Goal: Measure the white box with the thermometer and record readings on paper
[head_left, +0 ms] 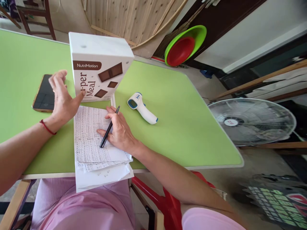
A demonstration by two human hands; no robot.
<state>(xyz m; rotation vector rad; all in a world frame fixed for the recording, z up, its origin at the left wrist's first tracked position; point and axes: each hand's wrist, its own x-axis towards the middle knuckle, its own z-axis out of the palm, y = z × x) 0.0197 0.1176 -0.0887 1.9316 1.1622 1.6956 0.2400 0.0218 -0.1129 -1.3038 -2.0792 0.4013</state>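
My left hand [62, 95] is open, fingers spread, at the left side of a white NutriMotion box [100, 48]. Its thumb overlaps the box's printed front; I cannot tell whether it presses on it. A smartphone [44, 92] with a dark screen lies beside and partly behind this hand. My right hand [121, 131] is closed on a black pen [109, 131], held slantwise above handwritten sheets [90, 137]. The sheets lie stacked in front of the box, and the lowest ones stick out past the table's near edge. Some of the writing is hidden under my right hand.
A white and blue infrared thermometer [144, 110] lies on the green table [182, 127], right of the box. A fan [251, 121] stands past the right edge. Green and red basins [181, 51] lean behind the table. A red stool [165, 199] is below.
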